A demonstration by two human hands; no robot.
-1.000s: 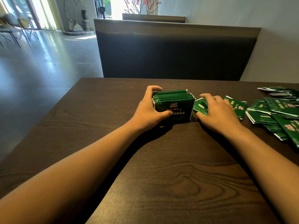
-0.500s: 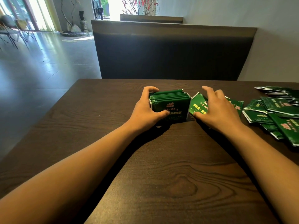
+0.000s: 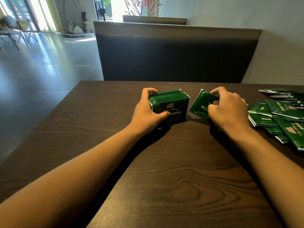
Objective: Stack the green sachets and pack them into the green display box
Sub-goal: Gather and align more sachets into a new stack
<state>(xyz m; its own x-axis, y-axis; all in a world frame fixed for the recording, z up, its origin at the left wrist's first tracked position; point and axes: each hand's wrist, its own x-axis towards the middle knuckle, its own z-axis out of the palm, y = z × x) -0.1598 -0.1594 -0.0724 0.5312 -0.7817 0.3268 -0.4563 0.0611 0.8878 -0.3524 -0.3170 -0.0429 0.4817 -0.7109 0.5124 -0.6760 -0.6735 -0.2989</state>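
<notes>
Sachets (image 3: pixel 169 104) gripped in both hands (image 3: pixel 228 111)

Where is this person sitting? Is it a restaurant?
Probably, yes: a restaurant or cafe. A dark wooden table faces a high-backed booth seat, with another booth behind it, and metal chairs stand across a wide shiny floor.

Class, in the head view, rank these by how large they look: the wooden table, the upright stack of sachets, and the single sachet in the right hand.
1. wooden table
2. upright stack of sachets, gripped by the left hand
3. single sachet, partly hidden by the right hand, so its full size is unsure
</notes>
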